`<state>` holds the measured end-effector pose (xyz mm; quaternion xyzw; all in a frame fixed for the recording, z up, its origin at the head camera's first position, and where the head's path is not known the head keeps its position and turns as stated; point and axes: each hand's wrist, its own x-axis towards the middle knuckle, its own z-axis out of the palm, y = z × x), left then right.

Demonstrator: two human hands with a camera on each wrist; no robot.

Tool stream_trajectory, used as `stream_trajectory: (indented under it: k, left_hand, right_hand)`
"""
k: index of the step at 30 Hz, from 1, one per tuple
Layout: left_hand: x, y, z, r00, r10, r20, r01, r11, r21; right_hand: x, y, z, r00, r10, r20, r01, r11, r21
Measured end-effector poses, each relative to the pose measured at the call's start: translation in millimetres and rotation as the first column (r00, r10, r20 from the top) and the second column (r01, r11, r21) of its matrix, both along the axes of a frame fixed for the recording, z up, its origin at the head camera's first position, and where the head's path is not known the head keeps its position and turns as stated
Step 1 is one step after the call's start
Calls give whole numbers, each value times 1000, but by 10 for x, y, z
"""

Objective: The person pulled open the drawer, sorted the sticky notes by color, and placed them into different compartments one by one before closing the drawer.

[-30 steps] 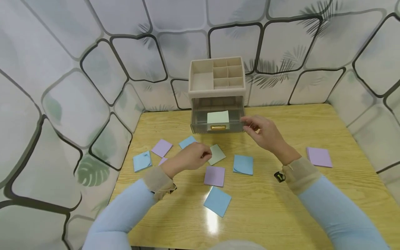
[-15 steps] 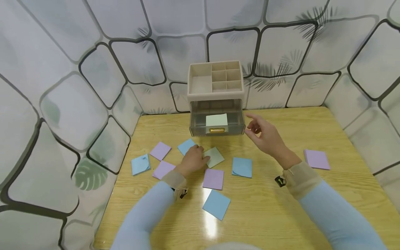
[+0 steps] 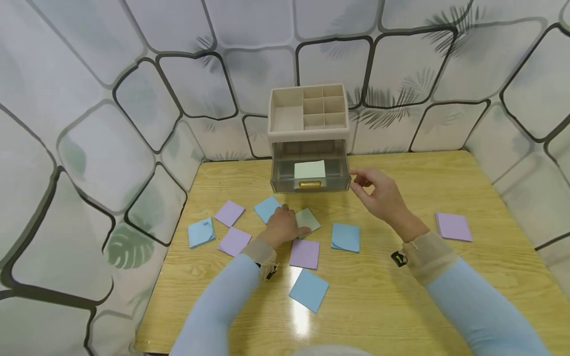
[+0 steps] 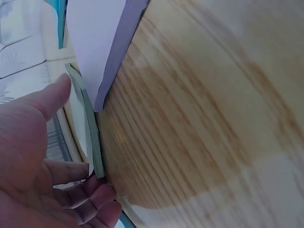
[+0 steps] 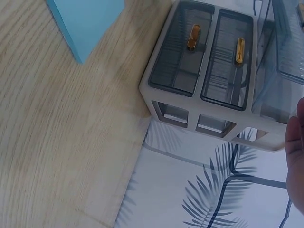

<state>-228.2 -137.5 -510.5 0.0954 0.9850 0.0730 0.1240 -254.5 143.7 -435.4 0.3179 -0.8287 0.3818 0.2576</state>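
In the head view my left hand is at a pale green sticky note pad on the table. The left wrist view shows the thumb at one end of the green pad and curled fingertips at its other end, pinching it. My right hand is by the right front corner of the pulled-out grey see-through drawer, thumb and forefinger apart, the rest loosely bent. At the right wrist view's edge, its fingers lie near the drawer's side. Another pale green pad lies inside this drawer.
The cream organizer stands at the back wall, with compartments on top and closed drawers below. Blue pads and purple pads lie around the left hand. Another purple pad lies at the far right.
My left hand has come down and to the right onto the green pad. The right hand has shifted slightly right and stays beside the drawer corner.
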Motion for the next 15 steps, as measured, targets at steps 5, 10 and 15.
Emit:
stream_trajectory:
  k: [5, 10, 15]
  left_hand:
    - [25, 40, 28, 1000, 13, -9, -13, 1000, -18]
    - [39, 69, 53, 1000, 22, 2, -22, 999, -26]
    - [22, 92, 31, 999, 47, 20, -46, 998, -43]
  right_hand:
    - [7, 0, 10, 1000, 1, -3, -1, 1000, 5]
    - [-2, 7, 0, 1000, 4, -9, -4, 1000, 12]
    - [-14, 12, -9, 1000, 13, -3, -13, 1000, 8]
